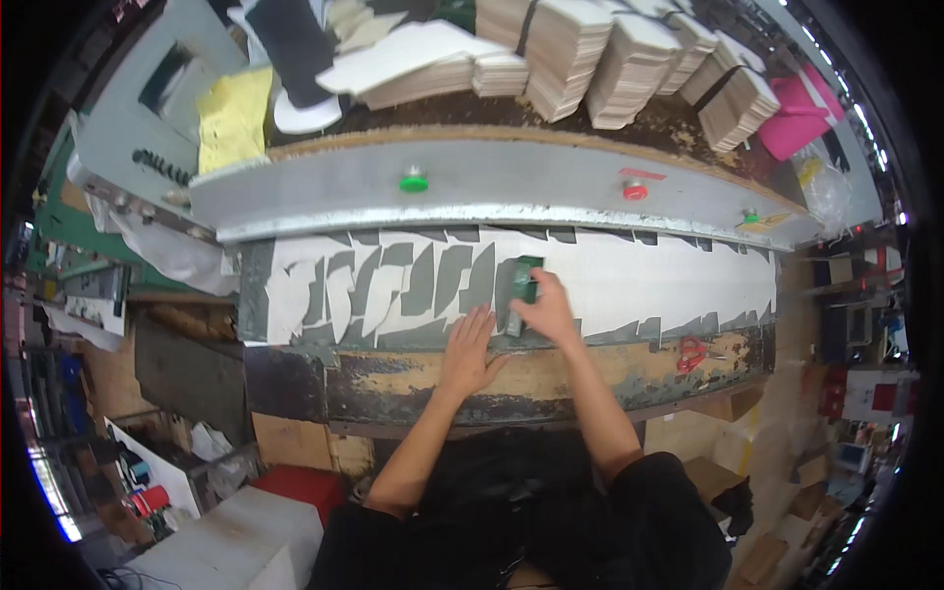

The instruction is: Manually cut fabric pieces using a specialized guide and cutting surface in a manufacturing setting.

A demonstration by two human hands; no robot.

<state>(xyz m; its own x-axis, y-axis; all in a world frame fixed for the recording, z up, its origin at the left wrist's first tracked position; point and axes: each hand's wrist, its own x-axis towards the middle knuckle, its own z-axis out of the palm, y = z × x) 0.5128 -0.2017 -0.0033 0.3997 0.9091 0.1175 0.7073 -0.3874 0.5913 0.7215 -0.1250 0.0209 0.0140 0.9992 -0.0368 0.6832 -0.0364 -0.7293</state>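
A long white sheet (639, 275) lies across the grey-green cutting bed (447, 280), with shaped gaps cut through its left part. My right hand (548, 310) is closed on a dark green cutting die (527, 280), seen partly behind the fingers. The die stands at the left end of the uncut stretch of sheet. Just left of it, my left hand (472, 349) lies flat with fingers stretched, its tips at the near edge of the sheet. Nothing is in that hand. Loose-looking white strips (339, 295) hang between the gaps further left.
A grey machine beam (511, 182) with green and red buttons spans behind the bed. Stacks of white cut pieces (565, 59) stand on the shelf above, beside a pink container (798, 113). Red-handled scissors (691, 354) lie on the worn near ledge (442, 379).
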